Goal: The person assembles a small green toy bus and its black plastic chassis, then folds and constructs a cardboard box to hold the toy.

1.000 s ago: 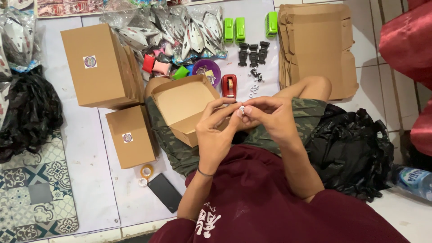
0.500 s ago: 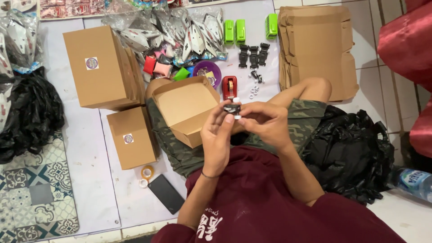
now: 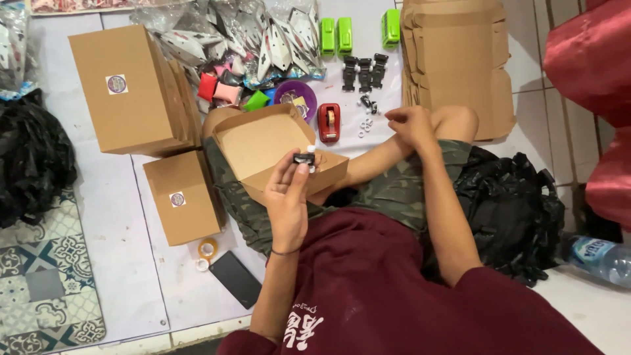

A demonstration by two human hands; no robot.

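Note:
My left hand [image 3: 288, 197] holds a small black part with white wheels [image 3: 303, 158] over the open cardboard box [image 3: 259, 141] that rests on my lap. My right hand [image 3: 409, 123] has reached out over my knee, fingers curled, close to several small white wheels [image 3: 365, 125] lying on the floor. I cannot tell whether it holds anything. A red tape dispenser [image 3: 328, 122] stands just left of those wheels.
Two closed cardboard boxes [image 3: 128, 89] [image 3: 183, 197] stand at the left. Flat cardboard blanks [image 3: 457, 59] lie at the top right. Green parts [image 3: 335, 34], black parts [image 3: 365, 71], a purple bowl [image 3: 296, 98], plastic bags [image 3: 256, 36], tape rolls [image 3: 207, 251], a phone [image 3: 235, 279] and a bottle [image 3: 601, 258] surround me.
My hands were together at the small part. Now they have separated: the right hand moved out toward the white wheels, and the left keeps the part.

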